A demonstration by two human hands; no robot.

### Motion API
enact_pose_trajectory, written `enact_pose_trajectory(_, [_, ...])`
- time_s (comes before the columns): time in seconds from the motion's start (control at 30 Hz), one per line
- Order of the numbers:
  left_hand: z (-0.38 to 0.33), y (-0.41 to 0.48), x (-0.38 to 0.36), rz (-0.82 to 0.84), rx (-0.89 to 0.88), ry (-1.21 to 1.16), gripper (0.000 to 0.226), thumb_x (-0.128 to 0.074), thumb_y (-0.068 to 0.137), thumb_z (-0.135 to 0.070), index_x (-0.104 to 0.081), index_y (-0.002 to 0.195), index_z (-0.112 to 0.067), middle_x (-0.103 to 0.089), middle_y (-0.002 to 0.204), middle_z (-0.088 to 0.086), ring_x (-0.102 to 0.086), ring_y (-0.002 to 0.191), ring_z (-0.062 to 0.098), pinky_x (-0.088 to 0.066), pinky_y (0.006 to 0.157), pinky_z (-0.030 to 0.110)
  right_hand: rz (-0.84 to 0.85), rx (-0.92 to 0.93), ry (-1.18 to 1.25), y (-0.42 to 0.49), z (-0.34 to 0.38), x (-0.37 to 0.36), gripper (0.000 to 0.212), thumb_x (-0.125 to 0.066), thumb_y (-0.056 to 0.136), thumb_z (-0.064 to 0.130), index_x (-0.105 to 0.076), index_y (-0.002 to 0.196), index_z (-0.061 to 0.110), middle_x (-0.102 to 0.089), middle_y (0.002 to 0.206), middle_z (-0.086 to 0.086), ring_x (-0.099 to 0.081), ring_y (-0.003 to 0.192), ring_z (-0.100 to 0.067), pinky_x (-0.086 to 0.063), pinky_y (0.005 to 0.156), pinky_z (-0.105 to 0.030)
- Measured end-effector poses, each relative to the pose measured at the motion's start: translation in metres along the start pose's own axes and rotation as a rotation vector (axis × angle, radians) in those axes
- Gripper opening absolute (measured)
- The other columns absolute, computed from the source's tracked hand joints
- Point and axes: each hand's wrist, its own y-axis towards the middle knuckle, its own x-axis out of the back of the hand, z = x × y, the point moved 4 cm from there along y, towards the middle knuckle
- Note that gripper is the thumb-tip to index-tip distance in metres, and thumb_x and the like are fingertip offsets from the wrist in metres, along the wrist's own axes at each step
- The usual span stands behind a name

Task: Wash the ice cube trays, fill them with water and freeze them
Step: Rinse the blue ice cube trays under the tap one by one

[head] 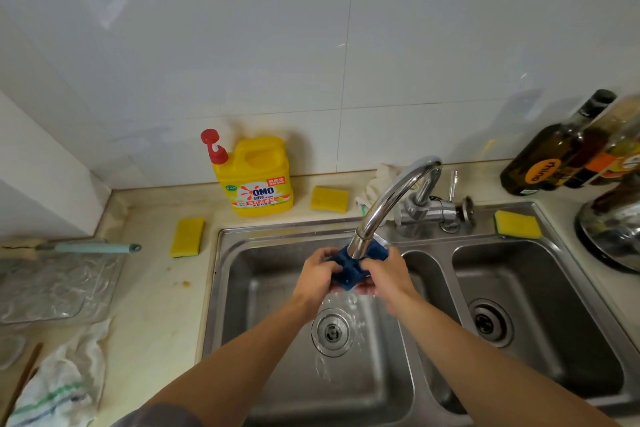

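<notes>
A dark blue ice cube tray (pixel 349 270) is held over the left basin of the steel sink (pixel 277 388), right under the spout of the chrome faucet (pixel 391 199). My left hand (pixel 317 272) grips its left side and my right hand (pixel 389 276) grips its right side. The spout hides part of the tray. Water runs off the tray and splashes around the drain (pixel 331 331) below.
A yellow dish soap jug (pixel 254 180) with a red pump stands behind the sink. Yellow sponges lie at the sink's left (pixel 187 236), behind it (pixel 329 198) and on its back rim (pixel 518 224). Bottles (pixel 554 152) and a steel pot lid (pixel 611 236) crowd the right; cloths (pixel 64 381) and a clear tray (pixel 52 284) the left.
</notes>
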Motion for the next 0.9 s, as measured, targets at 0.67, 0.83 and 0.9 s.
enact_pose_trajectory(0.67, [0.006, 0.004, 0.008, -0.103, 0.146, 0.138, 0.024, -0.044, 0.098, -0.010, -0.067, 0.100, -0.019, -0.073, 0.093, 0.013, -0.071, 0.079, 0.025, -0.057, 0.056, 0.029, 0.106, 0.061, -0.356, -0.014, -0.001, 0.003, 0.020, -0.049, 0.098, 0.000, -0.056, 0.111, 0.013, -0.074, 0.087, -0.016, -0.069, 0.059, -0.022, -0.062, 0.062, -0.036])
enact_pose_trajectory(0.83, [-0.008, 0.003, 0.011, -0.160, 0.025, 0.247, 0.028, -0.044, 0.095, -0.008, -0.068, 0.105, -0.013, -0.072, 0.095, 0.011, -0.068, 0.080, 0.022, -0.052, 0.049, 0.025, 0.175, 0.059, -0.266, -0.015, 0.004, 0.003, 0.033, -0.052, 0.093, -0.004, -0.058, 0.110, 0.023, -0.070, 0.103, -0.011, -0.075, 0.081, -0.028, -0.062, 0.064, -0.035])
enact_pose_trajectory(0.9, [-0.012, 0.004, 0.011, -0.160, 0.012, 0.254, 0.027, -0.045, 0.096, -0.009, -0.069, 0.107, -0.014, -0.071, 0.096, 0.010, -0.068, 0.082, 0.023, -0.053, 0.051, 0.026, 0.190, 0.053, -0.211, -0.015, 0.006, 0.002, 0.032, -0.053, 0.091, -0.004, -0.063, 0.110, 0.020, -0.071, 0.102, -0.014, -0.074, 0.080, -0.030, -0.062, 0.062, -0.036])
